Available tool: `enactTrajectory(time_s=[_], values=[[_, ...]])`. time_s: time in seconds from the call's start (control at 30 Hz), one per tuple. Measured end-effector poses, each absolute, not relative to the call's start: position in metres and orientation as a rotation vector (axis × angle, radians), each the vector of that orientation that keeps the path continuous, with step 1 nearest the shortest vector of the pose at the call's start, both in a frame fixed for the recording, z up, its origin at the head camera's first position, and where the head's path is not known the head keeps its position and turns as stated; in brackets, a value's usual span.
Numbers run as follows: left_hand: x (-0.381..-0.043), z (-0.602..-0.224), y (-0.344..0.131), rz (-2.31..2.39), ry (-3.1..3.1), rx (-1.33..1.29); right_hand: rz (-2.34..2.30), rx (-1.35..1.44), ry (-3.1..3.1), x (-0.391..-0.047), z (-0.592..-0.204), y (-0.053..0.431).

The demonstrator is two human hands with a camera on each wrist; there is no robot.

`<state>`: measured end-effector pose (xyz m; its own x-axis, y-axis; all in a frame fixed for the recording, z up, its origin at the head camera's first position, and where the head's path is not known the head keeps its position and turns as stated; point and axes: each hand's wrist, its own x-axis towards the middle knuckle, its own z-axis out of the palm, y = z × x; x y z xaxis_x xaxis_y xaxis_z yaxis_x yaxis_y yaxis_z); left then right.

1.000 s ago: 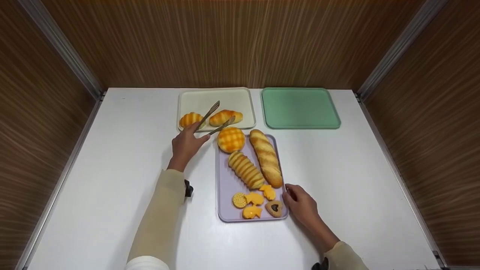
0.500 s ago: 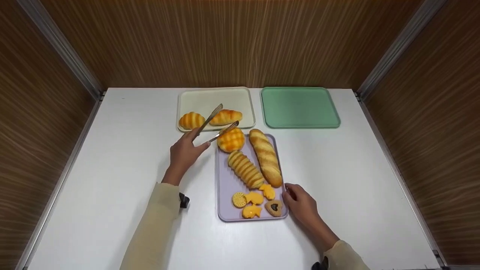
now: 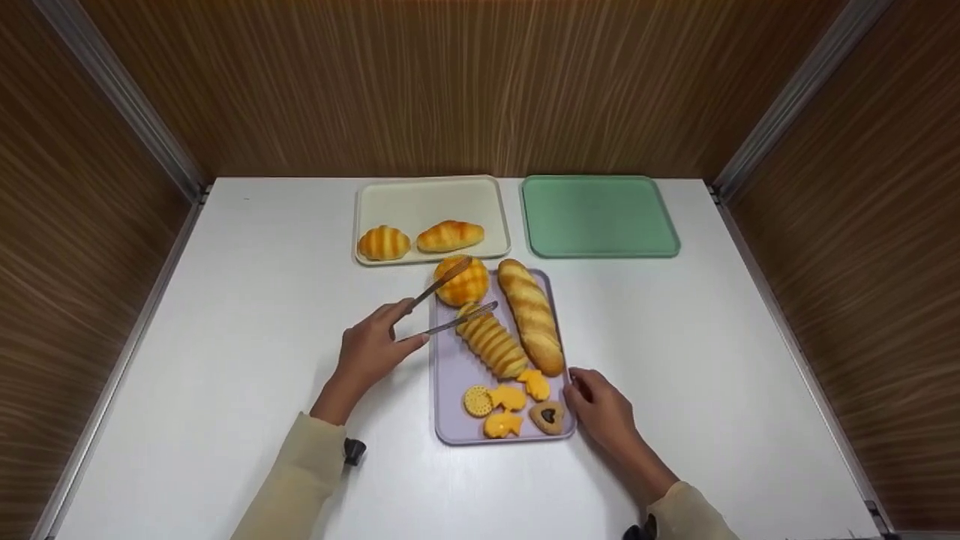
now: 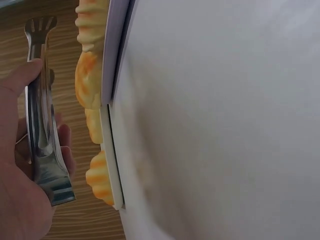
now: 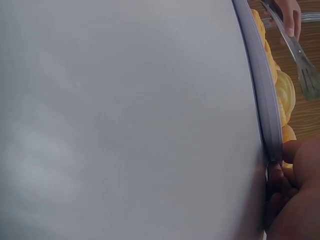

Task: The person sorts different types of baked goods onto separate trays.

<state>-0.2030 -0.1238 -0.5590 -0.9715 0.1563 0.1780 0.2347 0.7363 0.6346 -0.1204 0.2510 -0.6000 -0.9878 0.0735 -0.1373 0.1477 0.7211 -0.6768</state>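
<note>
My left hand [image 3: 375, 349] holds metal tongs [image 3: 442, 281], their two arms spread apart with nothing between the tips. The tongs hover over the upper left of the lavender tray [image 3: 456, 420], above a round checked bun [image 3: 472, 291] and a ridged bread roll [image 3: 493, 343]. A long loaf [image 3: 534, 322] lies along the tray's right side. Toward the near end are several fish-shaped crackers [image 3: 502, 424], a round cracker [image 3: 477, 402] and a heart-shaped cookie [image 3: 546, 417]. At the tray's lower right edge, my right hand [image 3: 606, 411] pinches the rim between thumb and fingers, as the right wrist view shows.
Behind the lavender tray, a cream tray [image 3: 431, 195] bears a striped bun [image 3: 384, 243] and a croissant-like roll [image 3: 451, 236]. A bare green tray [image 3: 600, 217] lies to its right. Wood-grain panels [image 3: 480, 90] enclose the white table [image 3: 720, 337] at the back and sides.
My left hand has drawn the tongs back from the cream tray, toward me, to above the lavender tray. My right hand and the breads stay in place.
</note>
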Motion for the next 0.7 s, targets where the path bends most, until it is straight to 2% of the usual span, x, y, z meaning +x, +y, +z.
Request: enactTrajectory(time_s=[0.3, 0.7], values=[[-0.185, -0.563, -0.136, -1.024, -2.855, -0.417, -1.087, 0.142, 2.889, -0.119, -0.601, 0.251], [-0.186, -0.571, -0.155, -1.108, -3.017, -0.359, -1.123, 0.156, 2.844, -0.119, -0.600, 0.251]])
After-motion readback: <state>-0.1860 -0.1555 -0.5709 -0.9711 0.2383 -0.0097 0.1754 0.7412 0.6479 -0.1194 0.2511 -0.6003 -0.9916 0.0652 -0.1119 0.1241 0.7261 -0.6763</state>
